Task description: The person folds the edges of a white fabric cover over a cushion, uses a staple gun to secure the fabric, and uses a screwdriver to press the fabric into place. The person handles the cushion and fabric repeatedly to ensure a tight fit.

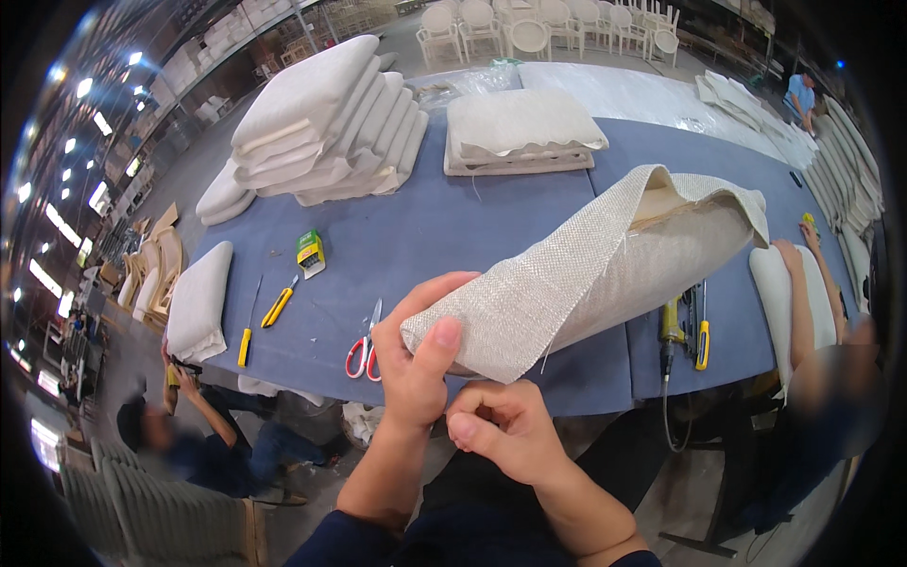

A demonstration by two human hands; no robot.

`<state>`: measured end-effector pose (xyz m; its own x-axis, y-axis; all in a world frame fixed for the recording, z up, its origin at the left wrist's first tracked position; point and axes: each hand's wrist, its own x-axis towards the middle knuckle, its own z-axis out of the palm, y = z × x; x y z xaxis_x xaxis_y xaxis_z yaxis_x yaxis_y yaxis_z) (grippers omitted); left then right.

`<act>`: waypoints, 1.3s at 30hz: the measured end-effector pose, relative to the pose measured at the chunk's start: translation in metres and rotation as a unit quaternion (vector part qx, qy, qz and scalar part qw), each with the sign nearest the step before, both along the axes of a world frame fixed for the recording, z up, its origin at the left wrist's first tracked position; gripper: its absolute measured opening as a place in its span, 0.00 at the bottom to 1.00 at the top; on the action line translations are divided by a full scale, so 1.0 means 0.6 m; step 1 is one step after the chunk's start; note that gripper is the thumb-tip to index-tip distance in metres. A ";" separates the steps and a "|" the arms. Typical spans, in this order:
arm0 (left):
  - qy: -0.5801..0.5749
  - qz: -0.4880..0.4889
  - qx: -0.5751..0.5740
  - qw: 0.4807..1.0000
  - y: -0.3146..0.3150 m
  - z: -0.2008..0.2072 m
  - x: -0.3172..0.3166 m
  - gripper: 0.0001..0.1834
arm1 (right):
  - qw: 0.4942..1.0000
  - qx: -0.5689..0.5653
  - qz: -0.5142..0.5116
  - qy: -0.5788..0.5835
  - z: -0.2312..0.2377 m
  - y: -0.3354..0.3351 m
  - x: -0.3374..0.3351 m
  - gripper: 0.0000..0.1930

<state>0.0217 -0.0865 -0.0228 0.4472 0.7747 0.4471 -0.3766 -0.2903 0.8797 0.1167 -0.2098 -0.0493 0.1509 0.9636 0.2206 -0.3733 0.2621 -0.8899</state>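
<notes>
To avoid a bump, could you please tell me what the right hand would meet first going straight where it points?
Most likely the left hand, near its wrist: the right hand points up and leftward at it, though depth is unclear.

Coarse, matt woven cloth [529,288] overlies the cushion [675,253]; near the front edge of the bench [397,241], scissors [367,337] combine plastic handles [349,358] with metal blades [376,315].

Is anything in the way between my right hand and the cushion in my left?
Nothing visible stands between your right hand and the cushion; its loose fabric corner is right by that hand. Whether they touch is unclear.
</notes>
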 end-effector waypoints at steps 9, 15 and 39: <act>-0.021 0.002 -0.003 1.000 -0.036 -0.017 -0.004 0.37 | 0.998 -0.052 -0.025 -0.023 0.066 -0.020 0.016 0.24; -0.012 -0.002 0.021 1.000 -0.042 -0.017 -0.004 0.39 | 0.966 -0.026 -0.168 -0.193 0.076 -0.043 0.018 0.15; -0.010 -0.022 -0.121 0.992 -0.020 -0.002 -0.008 0.47 | 0.872 0.310 -0.291 -0.243 0.010 0.076 0.070 0.05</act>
